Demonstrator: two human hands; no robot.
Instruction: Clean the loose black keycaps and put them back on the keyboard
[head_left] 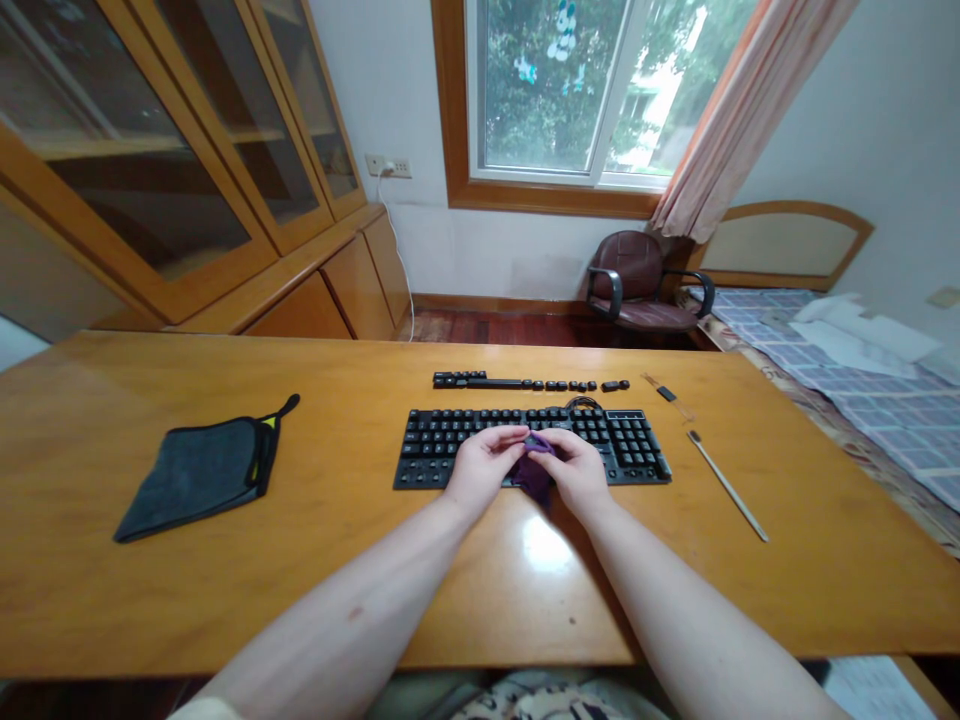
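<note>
Both hands meet over the front middle of a black keyboard point(637, 455), pinching a small purple cloth point(534, 480) between them. My left hand point(484, 465) grips its left side with thumb and fingers closed. On the other side, my right hand point(577, 470) has its thumb and fingertips shut on the same cloth, which hangs down between the palms. Something small may be wrapped in it, but I cannot make it out. Several keys at the keyboard's front left are off, leaving bare switches. Behind it, loose black keycaps point(495, 384) lie in a row.
A folded dark grey towel point(202, 470) lies at the left of the wooden table point(322, 590). At the right are a long thin brush point(727, 488) and a wire keycap puller point(666, 394). An office chair point(637, 280) and a bed point(832, 330) stand beyond.
</note>
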